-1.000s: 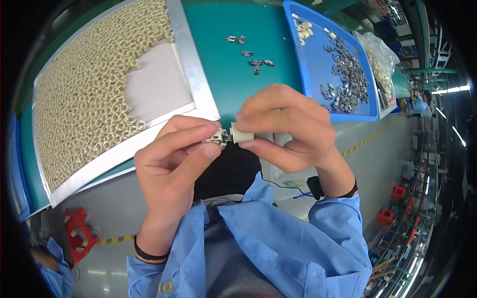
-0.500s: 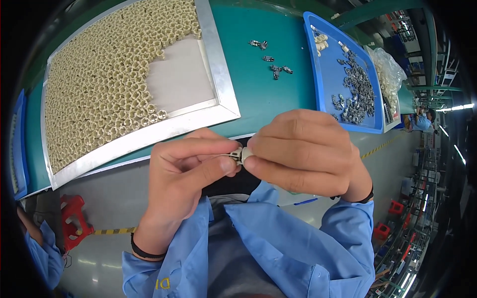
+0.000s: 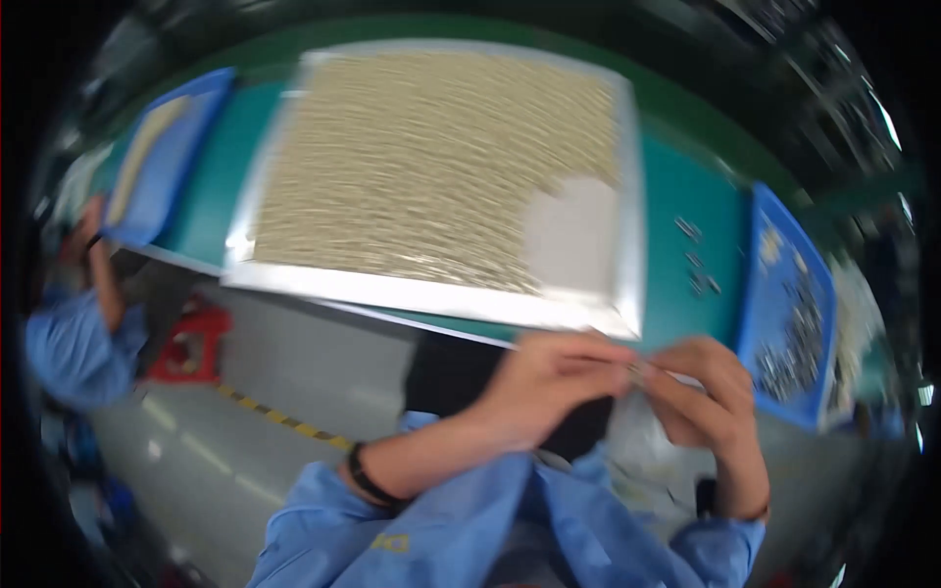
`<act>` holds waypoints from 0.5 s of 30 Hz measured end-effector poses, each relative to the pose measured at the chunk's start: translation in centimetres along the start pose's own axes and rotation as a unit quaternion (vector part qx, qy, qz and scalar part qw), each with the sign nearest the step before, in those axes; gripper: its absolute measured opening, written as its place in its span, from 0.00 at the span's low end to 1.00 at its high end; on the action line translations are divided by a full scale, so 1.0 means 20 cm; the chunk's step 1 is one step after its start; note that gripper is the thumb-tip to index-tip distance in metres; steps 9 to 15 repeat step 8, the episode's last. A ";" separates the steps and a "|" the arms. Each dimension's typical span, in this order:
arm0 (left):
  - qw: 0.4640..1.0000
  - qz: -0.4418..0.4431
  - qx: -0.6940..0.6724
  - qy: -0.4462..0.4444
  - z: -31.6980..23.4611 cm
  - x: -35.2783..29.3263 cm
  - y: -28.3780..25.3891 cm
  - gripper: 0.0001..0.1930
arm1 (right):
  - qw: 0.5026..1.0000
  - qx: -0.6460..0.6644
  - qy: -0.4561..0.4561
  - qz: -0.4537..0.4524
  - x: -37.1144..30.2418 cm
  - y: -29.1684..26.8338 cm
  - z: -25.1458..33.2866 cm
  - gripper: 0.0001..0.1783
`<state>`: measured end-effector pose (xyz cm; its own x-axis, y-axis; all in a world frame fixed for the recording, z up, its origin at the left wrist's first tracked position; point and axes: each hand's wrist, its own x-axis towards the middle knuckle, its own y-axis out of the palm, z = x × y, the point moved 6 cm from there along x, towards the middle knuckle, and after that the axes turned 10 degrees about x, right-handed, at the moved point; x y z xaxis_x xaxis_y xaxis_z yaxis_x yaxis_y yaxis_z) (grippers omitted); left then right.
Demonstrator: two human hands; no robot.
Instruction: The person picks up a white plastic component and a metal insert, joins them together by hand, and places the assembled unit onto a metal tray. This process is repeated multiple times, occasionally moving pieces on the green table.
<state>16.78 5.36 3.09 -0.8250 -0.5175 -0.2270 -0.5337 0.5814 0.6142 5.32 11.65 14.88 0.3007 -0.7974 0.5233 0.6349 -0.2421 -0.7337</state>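
Just past the near edge of the bench, both my hands meet fingertip to fingertip. My left hand [image 3: 539,387] is closed, thumb and fingers pinching a small cream-and-metal part [image 3: 636,372]. From the other side, the fingers of my right hand [image 3: 711,397] pinch the same part. Blur and fingers hide its details. Beyond my hands lies a wide silver-framed tray [image 3: 412,292] packed with small cream ring-shaped pieces [image 3: 412,167]. One bare patch shows at its near right corner. Several small dark metal pieces [image 3: 696,284] lie on the green bench top [image 3: 671,211] right of the tray.
At the right, a blue tray [image 3: 753,304] holds a heap of metal pieces and some cream ones, with a clear plastic bag beside it. Another blue tray [image 3: 176,181] sits far left, near a person in a blue sleeve [image 3: 83,343]. A red stool [image 3: 194,348] stands below.
The view has swung left, so the bench and trays appear shifted right, and the picture is blurred. Both hands still pinch the small part between them.
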 end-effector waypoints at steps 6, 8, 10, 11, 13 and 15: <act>0.979 0.074 -0.190 0.023 0.11 0.06 0.02 0.18 | 0.999 0.040 0.017 -0.013 -0.02 0.04 -0.03 0.22; 0.967 0.117 -0.217 0.054 0.10 0.08 0.03 0.19 | 0.998 0.053 0.014 -0.019 0.01 0.05 -0.05 0.26; 0.967 0.117 -0.217 0.054 0.10 0.08 0.03 0.19 | 0.998 0.053 0.014 -0.019 0.01 0.05 -0.05 0.26; 0.967 0.117 -0.217 0.054 0.10 0.08 0.03 0.19 | 0.998 0.053 0.014 -0.019 0.01 0.05 -0.05 0.26; 0.967 0.117 -0.217 0.054 0.10 0.08 0.03 0.19 | 0.998 0.053 0.014 -0.019 0.01 0.05 -0.05 0.26; 0.967 0.117 -0.217 0.054 0.10 0.08 0.03 0.19 | 0.998 0.053 0.014 -0.019 0.01 0.05 -0.05 0.26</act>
